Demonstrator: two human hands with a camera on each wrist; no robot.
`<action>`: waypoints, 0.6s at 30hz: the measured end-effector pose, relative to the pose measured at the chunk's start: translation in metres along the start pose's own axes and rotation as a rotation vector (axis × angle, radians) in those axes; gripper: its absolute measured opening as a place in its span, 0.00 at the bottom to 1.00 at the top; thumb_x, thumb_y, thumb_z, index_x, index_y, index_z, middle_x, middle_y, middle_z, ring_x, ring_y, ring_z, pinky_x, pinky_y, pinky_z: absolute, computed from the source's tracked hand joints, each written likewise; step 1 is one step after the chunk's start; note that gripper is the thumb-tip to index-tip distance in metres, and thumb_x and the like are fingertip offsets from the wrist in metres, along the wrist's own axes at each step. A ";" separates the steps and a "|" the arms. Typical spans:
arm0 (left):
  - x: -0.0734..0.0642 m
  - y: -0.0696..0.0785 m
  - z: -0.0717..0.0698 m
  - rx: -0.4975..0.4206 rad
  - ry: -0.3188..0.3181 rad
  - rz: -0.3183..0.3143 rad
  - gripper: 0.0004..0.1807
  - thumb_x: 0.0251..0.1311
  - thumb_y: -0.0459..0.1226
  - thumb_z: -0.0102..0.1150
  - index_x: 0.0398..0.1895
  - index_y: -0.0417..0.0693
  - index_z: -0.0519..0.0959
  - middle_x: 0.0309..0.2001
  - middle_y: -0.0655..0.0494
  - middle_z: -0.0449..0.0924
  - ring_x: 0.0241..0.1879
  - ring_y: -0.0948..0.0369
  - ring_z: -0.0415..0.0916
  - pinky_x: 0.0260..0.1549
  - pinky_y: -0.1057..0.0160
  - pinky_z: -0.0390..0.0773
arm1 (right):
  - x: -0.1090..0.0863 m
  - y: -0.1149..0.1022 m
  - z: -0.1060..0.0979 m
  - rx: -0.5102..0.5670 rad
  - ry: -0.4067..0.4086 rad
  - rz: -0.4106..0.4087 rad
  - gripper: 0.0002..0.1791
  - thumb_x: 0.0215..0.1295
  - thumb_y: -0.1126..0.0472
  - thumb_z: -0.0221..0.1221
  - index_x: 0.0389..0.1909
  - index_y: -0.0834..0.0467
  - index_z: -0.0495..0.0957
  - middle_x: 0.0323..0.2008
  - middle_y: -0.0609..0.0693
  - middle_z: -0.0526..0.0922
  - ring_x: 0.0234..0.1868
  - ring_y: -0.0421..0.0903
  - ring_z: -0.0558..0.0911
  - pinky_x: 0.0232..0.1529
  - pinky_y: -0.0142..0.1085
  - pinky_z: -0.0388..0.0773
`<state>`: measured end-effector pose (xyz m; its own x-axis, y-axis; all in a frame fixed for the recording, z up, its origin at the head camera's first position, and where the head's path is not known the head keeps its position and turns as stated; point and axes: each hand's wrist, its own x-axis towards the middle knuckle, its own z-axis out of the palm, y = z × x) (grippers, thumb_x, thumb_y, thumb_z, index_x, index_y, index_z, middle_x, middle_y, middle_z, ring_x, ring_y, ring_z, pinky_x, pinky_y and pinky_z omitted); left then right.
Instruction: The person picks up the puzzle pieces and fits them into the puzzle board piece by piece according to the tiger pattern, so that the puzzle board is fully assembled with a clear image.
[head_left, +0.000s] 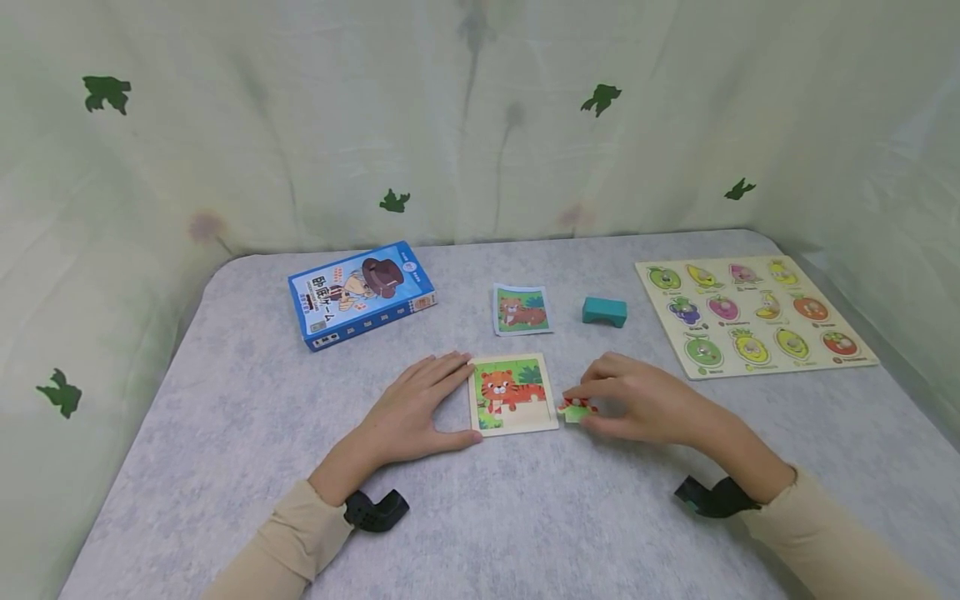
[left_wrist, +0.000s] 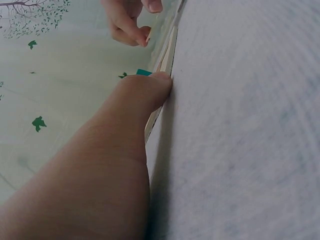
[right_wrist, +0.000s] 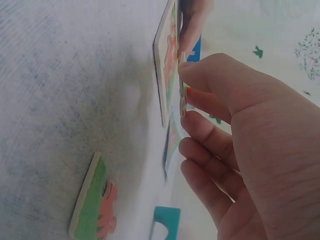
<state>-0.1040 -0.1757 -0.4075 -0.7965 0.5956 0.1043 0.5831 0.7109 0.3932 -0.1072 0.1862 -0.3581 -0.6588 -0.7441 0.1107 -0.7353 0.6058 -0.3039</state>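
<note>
A small wooden tiger jigsaw tray [head_left: 529,415] lies on the table, with its lower right part bare wood. My left hand [head_left: 420,407] rests against the tray's left side, fingers extended along the upper corner and thumb at the lower corner. Just right of the tray, my right hand [head_left: 633,398] pinches a jigsaw piece [head_left: 576,412] with green and orange-red on it. Seen edge-on in the right wrist view, the held piece [right_wrist: 183,97] sits between thumb and fingers, above the table. Another green and orange piece [right_wrist: 92,200] lies on the table there.
Behind the tray lies a tiger picture card [head_left: 522,311], with a teal arch block [head_left: 604,312] to its right. A blue game box [head_left: 362,293] is at the back left. A fruit puzzle board [head_left: 756,317] occupies the right side.
</note>
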 end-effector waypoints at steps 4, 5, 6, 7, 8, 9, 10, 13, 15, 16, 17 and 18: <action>0.000 0.000 0.000 0.003 -0.001 -0.003 0.54 0.57 0.68 0.64 0.80 0.48 0.62 0.81 0.53 0.58 0.81 0.55 0.52 0.80 0.48 0.53 | 0.004 0.000 0.000 -0.003 0.003 -0.012 0.18 0.64 0.51 0.71 0.55 0.43 0.88 0.43 0.36 0.82 0.45 0.34 0.76 0.43 0.31 0.82; 0.000 0.000 0.000 0.004 0.002 0.000 0.54 0.57 0.68 0.64 0.80 0.47 0.63 0.81 0.53 0.58 0.81 0.54 0.53 0.80 0.48 0.53 | 0.005 0.000 0.000 -0.003 0.004 -0.017 0.18 0.64 0.51 0.71 0.55 0.43 0.88 0.42 0.37 0.82 0.45 0.34 0.76 0.43 0.31 0.82; 0.000 0.000 0.000 0.004 0.006 0.004 0.54 0.57 0.68 0.64 0.79 0.47 0.63 0.80 0.52 0.58 0.80 0.54 0.53 0.80 0.47 0.54 | 0.006 -0.001 0.000 -0.003 0.005 -0.021 0.18 0.64 0.51 0.71 0.55 0.43 0.88 0.42 0.37 0.82 0.45 0.34 0.76 0.43 0.31 0.82; 0.000 0.000 0.000 0.004 0.010 0.006 0.54 0.57 0.68 0.65 0.79 0.47 0.63 0.80 0.52 0.58 0.80 0.54 0.53 0.80 0.47 0.54 | 0.007 -0.001 0.000 -0.005 0.006 -0.023 0.18 0.64 0.51 0.71 0.55 0.43 0.88 0.42 0.37 0.83 0.45 0.34 0.76 0.44 0.32 0.82; -0.001 0.000 0.000 0.004 0.013 0.009 0.54 0.57 0.67 0.65 0.79 0.47 0.64 0.80 0.52 0.59 0.80 0.53 0.54 0.79 0.46 0.54 | 0.008 -0.002 0.000 -0.007 0.005 -0.024 0.18 0.64 0.51 0.71 0.55 0.44 0.88 0.42 0.37 0.83 0.45 0.35 0.76 0.44 0.32 0.82; -0.001 0.001 0.000 0.004 0.016 0.012 0.53 0.57 0.67 0.65 0.79 0.46 0.64 0.80 0.52 0.59 0.80 0.53 0.54 0.79 0.46 0.54 | 0.009 -0.003 0.000 -0.009 0.004 -0.025 0.18 0.64 0.51 0.71 0.55 0.44 0.88 0.42 0.37 0.83 0.45 0.35 0.76 0.44 0.32 0.82; -0.001 0.001 -0.001 0.003 0.016 0.012 0.53 0.57 0.67 0.65 0.79 0.46 0.64 0.80 0.52 0.59 0.80 0.53 0.54 0.79 0.46 0.54 | 0.010 -0.003 0.000 -0.011 0.003 -0.026 0.18 0.64 0.51 0.71 0.55 0.44 0.88 0.42 0.38 0.83 0.45 0.35 0.76 0.44 0.32 0.82; -0.001 0.001 -0.001 0.007 0.017 0.014 0.54 0.57 0.68 0.65 0.79 0.47 0.64 0.80 0.52 0.59 0.80 0.53 0.54 0.80 0.46 0.54 | 0.013 -0.006 0.000 -0.005 0.006 -0.031 0.17 0.64 0.50 0.71 0.54 0.45 0.88 0.42 0.38 0.83 0.45 0.35 0.77 0.44 0.32 0.82; 0.000 0.001 0.000 0.009 0.017 0.014 0.54 0.57 0.68 0.65 0.79 0.46 0.63 0.80 0.52 0.59 0.80 0.53 0.54 0.80 0.46 0.54 | 0.016 -0.007 0.000 0.002 0.008 -0.037 0.18 0.64 0.50 0.71 0.55 0.45 0.88 0.42 0.38 0.83 0.45 0.35 0.77 0.44 0.33 0.82; 0.000 0.000 0.000 0.010 0.014 0.012 0.54 0.57 0.68 0.65 0.79 0.47 0.63 0.80 0.52 0.59 0.80 0.53 0.53 0.80 0.47 0.53 | 0.017 -0.007 0.001 0.004 0.009 -0.040 0.18 0.65 0.50 0.71 0.55 0.45 0.88 0.43 0.38 0.83 0.45 0.35 0.77 0.44 0.33 0.82; 0.000 0.000 0.000 0.011 0.012 0.011 0.54 0.57 0.68 0.65 0.80 0.47 0.63 0.80 0.52 0.58 0.80 0.54 0.53 0.80 0.47 0.53 | 0.017 -0.008 0.001 0.006 0.010 -0.041 0.18 0.64 0.50 0.71 0.55 0.45 0.88 0.43 0.38 0.83 0.45 0.36 0.77 0.44 0.33 0.81; 0.000 0.000 0.000 0.011 0.009 0.009 0.54 0.57 0.68 0.64 0.80 0.47 0.63 0.80 0.53 0.58 0.81 0.54 0.53 0.80 0.48 0.52 | 0.018 -0.008 0.001 0.008 0.009 -0.041 0.18 0.65 0.50 0.70 0.55 0.45 0.88 0.43 0.39 0.83 0.45 0.36 0.77 0.44 0.33 0.81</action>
<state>-0.1044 -0.1753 -0.4078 -0.7927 0.5985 0.1161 0.5918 0.7096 0.3825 -0.1129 0.1672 -0.3543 -0.6296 -0.7657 0.1316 -0.7604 0.5727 -0.3064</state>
